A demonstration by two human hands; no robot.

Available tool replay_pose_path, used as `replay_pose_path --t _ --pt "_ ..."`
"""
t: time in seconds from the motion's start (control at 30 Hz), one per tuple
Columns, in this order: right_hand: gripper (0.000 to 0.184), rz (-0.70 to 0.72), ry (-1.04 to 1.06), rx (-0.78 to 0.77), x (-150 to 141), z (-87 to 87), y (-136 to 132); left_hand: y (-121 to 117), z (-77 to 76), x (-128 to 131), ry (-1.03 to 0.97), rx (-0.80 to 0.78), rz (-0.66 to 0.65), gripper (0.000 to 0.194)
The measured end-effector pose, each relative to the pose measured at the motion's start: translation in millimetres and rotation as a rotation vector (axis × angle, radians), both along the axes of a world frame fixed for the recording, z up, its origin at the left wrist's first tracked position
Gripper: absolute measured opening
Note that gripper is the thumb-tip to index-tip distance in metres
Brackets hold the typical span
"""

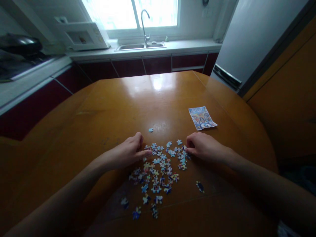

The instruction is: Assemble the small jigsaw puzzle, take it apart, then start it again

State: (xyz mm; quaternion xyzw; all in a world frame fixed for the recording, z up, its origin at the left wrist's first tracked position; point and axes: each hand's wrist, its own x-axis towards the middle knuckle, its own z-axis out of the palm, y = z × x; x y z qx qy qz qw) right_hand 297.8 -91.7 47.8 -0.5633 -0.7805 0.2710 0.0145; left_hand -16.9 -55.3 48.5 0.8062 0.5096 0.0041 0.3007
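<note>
Fingers (139,138) of our left hand (126,150): curled, thumb spread well away from them, its tip at the upper left edge of the puzzle pieces (156,161). Fingers of our right hand (204,145): bent in towards the thumb, tips at the upper right edge of the same spread; whether they grip a piece we cannot tell. Puzzle pieces: many, loose, mostly lying between our hands and nearer to us on the worktop (111,108). Outliers: one light-blue piece (150,130) beyond our left fingers; one dark piece (200,187) nearer us, below our right hand. Printed sheet (202,118): one, just beyond our right hand.
</note>
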Motion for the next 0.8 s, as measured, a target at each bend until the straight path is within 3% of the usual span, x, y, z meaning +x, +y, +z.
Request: replay_pose_path --t 0.2,0.4,0.57,0.7,0.8 --pt "0.009 -0.008 0.078 -0.014 9 -2.0 8 17 -14.8 -4 -0.091 0.074 0.141 0.038" --pt "0.010 -0.067 0.359 -0.218 19 -4.0 28 38 -24.0 -2 -0.337 0.272 0.311 0.030" --pt "0.025 0.010 0.334 -0.118 22 -12.2 36 44 -32.3 -4 -0.501 0.282 0.471 0.031" --pt "0.026 0.065 0.347 0.005 19 -20.0 38 45 -39.8 -6 -0.553 0.283 0.469 0.031" --pt "0.025 0.002 0.349 0.159 18 -23.0 41 44 -42.5 -5 -0.532 0.309 0.455 0.029"
